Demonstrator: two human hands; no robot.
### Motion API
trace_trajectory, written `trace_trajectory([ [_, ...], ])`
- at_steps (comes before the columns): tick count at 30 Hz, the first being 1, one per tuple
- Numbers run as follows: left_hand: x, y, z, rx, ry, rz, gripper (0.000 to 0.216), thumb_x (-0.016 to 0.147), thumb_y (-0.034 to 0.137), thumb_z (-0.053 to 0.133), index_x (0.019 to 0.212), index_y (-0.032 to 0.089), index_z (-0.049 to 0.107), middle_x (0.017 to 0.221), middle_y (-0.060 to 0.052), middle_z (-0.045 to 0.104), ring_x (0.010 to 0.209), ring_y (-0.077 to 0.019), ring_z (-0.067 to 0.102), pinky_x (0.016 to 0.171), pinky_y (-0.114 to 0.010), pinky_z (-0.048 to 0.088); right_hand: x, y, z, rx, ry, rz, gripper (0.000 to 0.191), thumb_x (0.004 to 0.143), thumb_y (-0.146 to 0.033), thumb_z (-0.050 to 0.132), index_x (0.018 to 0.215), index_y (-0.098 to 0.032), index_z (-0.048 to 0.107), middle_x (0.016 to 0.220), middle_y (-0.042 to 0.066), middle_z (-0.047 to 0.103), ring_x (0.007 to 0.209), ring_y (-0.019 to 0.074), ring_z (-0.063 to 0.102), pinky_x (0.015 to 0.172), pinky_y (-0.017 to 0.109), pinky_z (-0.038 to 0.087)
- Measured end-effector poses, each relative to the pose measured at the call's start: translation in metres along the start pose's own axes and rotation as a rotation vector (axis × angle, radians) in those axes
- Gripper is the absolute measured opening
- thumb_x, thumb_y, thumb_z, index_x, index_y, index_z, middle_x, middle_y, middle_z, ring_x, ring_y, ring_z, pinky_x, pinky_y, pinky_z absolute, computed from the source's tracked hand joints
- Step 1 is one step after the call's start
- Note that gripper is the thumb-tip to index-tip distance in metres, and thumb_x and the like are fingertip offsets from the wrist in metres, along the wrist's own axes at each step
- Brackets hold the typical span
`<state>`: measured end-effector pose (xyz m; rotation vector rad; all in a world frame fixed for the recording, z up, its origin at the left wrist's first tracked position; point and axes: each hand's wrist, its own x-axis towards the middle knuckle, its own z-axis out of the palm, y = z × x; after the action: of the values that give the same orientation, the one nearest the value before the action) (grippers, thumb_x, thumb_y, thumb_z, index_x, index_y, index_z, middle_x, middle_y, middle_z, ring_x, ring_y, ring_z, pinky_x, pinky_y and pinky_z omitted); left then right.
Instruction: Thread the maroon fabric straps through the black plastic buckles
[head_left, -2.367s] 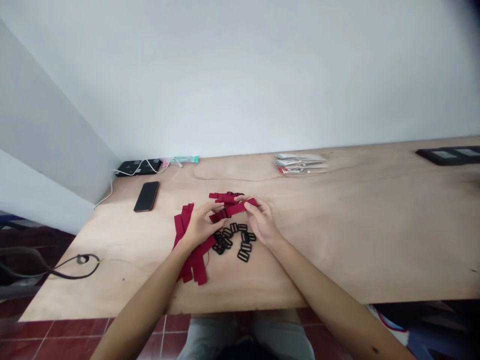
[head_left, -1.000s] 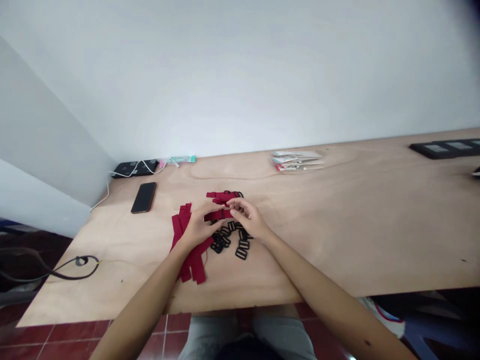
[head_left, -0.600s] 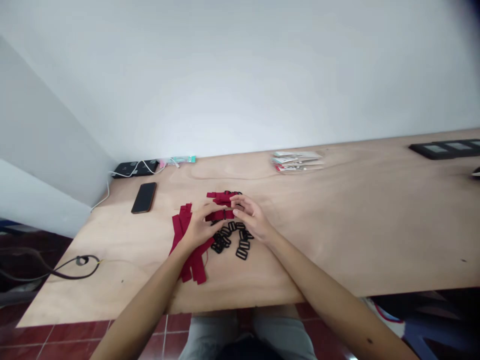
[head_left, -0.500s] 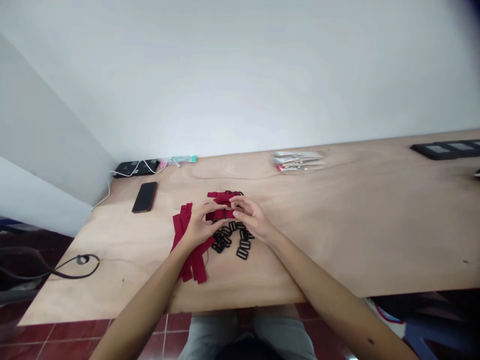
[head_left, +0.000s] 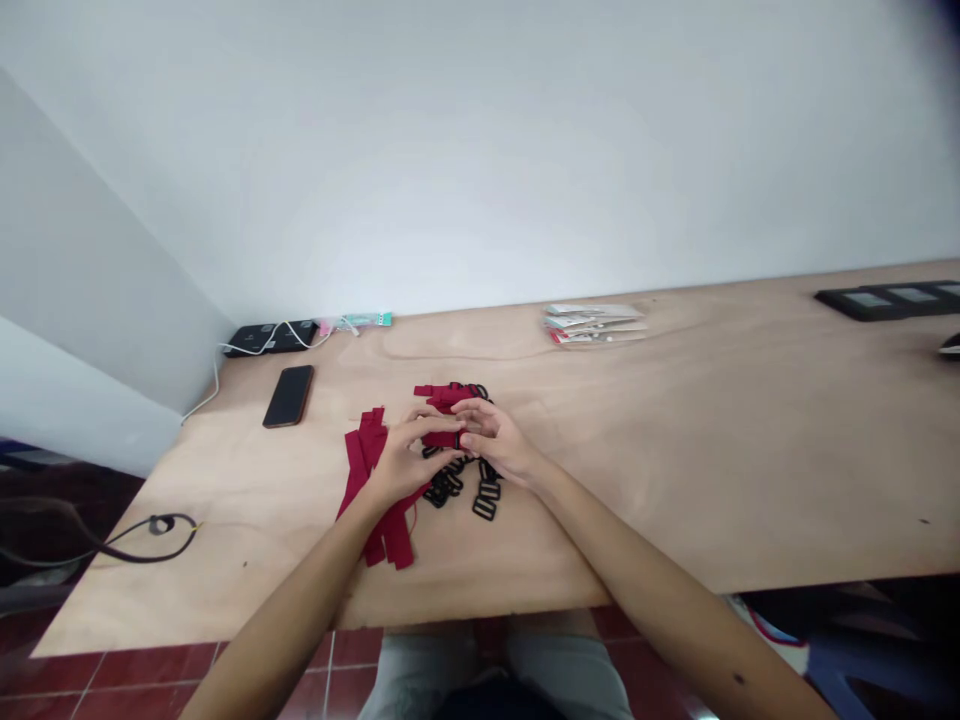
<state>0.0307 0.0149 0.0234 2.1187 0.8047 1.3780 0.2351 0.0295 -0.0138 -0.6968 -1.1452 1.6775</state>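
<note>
A: ok what just changed here? the left hand (head_left: 405, 462) and right hand (head_left: 496, 442) have closed right in. a second ago there was still a bit of gap between them and you could see the strap, now the fingertips are nearly meeting.

B: yep, hands are together now, both clamped on a short piece of red webbing (head_left: 441, 439). most of it is buried under the fingers. there's a dark bit at its right end by the right fingertips, maybe a black plastic slider (head_left: 458, 440), but it's too covered to swear to it.

A: where's that sitting?

B: right over the top edge of the pile of black plastic buckles (head_left: 450, 488), not far above the plywood table (head_left: 675, 450). a tangle of red straps (head_left: 447, 397) lies just beyond the pile, almost touching the left hand's fingers.

A: and the rest of the stuff?

B: long red strips (head_left: 364, 452) lie left of the pile, running under the left wrist (head_left: 367, 490). a phone (head_left: 288, 396) sits well left of the pile, and some small packets (head_left: 592, 323) are well beyond it.
</note>
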Motion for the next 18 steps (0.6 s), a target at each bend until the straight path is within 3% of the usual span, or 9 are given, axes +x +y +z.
trace_trajectory([
  [5,0.0006,0.0032,-0.0008,0.024,0.021,0.002,0.037,0.082,0.024,0.092,0.117,0.027,0.081,0.110,-0.008,0.078,0.109,-0.0240,0.071,0.099,-0.043,0.060,-0.0007,0.0045,-0.0015,-0.042,-0.056,0.019,0.044,0.083,-0.045,0.090,0.118,-0.024,0.072,0.099,0.002,0.071,0.068,0.0119,0.057,0.061,0.025,0.048],
  [10,-0.0019,0.0041,0.0022,0.014,-0.006,-0.007,0.037,0.081,0.025,0.093,0.116,0.028,0.082,0.111,-0.008,0.079,0.112,-0.0253,0.070,0.100,-0.045,0.060,-0.0016,0.0045,-0.0005,-0.061,-0.119,0.012,0.044,0.080,-0.049,0.092,0.109,-0.022,0.071,0.110,0.005,0.072,0.089,0.0180,0.067,0.072,0.028,0.053],
  [15,-0.0053,-0.0004,0.0059,-0.056,-0.032,-0.010,0.036,0.084,0.026,0.091,0.118,0.027,0.081,0.114,-0.010,0.078,0.114,-0.0256,0.069,0.099,-0.045,0.060,0.0005,0.0043,-0.0022,-0.159,-0.113,-0.018,0.042,0.078,-0.051,0.092,0.085,-0.019,0.067,0.080,-0.001,0.065,0.074,0.0147,0.060,0.066,0.025,0.047],
  [18,-0.0047,-0.0021,0.0056,-0.079,-0.053,-0.024,0.038,0.088,0.028,0.088,0.124,0.025,0.077,0.119,-0.011,0.078,0.116,-0.0262,0.071,0.103,-0.047,0.059,0.0014,0.0027,-0.0053,-0.219,-0.088,-0.038,0.041,0.079,-0.054,0.090,0.081,-0.018,0.069,0.078,0.000,0.067,0.072,0.0158,0.060,0.067,0.028,0.047],
])
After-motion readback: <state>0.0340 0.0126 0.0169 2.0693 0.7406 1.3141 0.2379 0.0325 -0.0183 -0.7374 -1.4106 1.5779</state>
